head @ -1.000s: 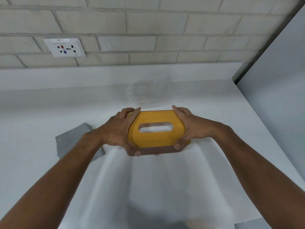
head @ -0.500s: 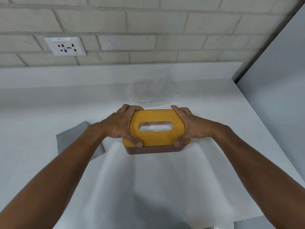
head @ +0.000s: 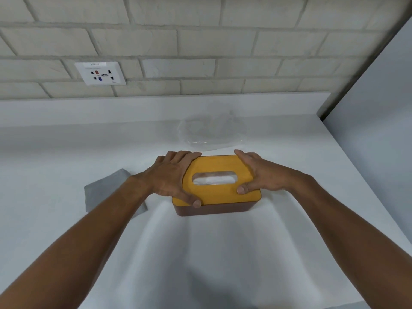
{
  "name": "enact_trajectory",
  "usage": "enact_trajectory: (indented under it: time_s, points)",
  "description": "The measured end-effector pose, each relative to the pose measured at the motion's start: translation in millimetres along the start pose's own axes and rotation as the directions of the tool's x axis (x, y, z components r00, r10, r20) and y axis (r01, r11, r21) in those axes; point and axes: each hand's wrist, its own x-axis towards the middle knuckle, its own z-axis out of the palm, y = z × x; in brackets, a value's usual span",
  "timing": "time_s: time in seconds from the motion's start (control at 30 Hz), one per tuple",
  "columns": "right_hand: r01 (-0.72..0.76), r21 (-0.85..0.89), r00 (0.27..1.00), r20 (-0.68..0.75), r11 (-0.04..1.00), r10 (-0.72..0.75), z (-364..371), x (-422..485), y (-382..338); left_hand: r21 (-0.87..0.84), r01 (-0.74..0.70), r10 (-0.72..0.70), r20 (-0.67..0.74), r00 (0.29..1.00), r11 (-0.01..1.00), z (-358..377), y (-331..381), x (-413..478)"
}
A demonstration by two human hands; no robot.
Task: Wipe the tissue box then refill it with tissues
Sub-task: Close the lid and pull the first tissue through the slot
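I see a white counter (head: pixel 55 163), brick wall (head: pixel 200 41), socket (head: pixel 100 73) label unreadable; left hand (head: pixel 171 177) and right hand (head: pixel 260 175) grip the tissue box (head: pixel 214 195).

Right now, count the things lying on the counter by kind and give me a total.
tissue box: 1
grey cloth: 1
clear plastic wrapper: 1
white sheet: 1
Total: 4

I am working at a white counter (head: pixel 55 166) against a brick wall (head: pixel 223 41) with a power socket (head: pixel 100 73), which is looking like a home kitchen.
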Motion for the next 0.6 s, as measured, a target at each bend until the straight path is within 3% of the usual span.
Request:
enact_trajectory:
  time_s: [0.23, 0.3, 0.43, 0.5, 0.6]
  points:
    - [-0.036, -0.055, 0.998, -0.052, 0.998, 0.033, -1.7, -4.4, -4.5, -0.041, -0.04, 0.041, 0.025, 0.999, 0.998, 2.6, 2.1, -3.4]
    - [-0.06, -0.144, 0.996, -0.08, 0.988, 0.048, -2.4, -6.9, -8.1, -0.029, -0.042, 0.044, 0.046, 0.998, 0.999, 1.8, 2.7, -2.3]
    - [0.081, -0.256, 0.923, -0.347, 0.963, -0.17, -1.3, -20.1, -43.2, -0.029, -0.089, 0.087, -0.069, 0.994, 0.996, 4.7, 14.7, -2.3]
    - [0.123, -0.34, 0.921, -0.31, 0.932, -0.235, 2.4, -22.0, -61.4, 0.029, -0.104, 0.107, -0.114, 0.988, 0.994, 10.2, 26.0, -1.9]
    - [0.069, -0.465, 0.976, -0.154, 0.882, -0.157, 11.8, -15.0, -72.9, 0.233, -0.101, 0.139, -0.155, 0.978, 0.967, 23.8, 34.5, 2.6]
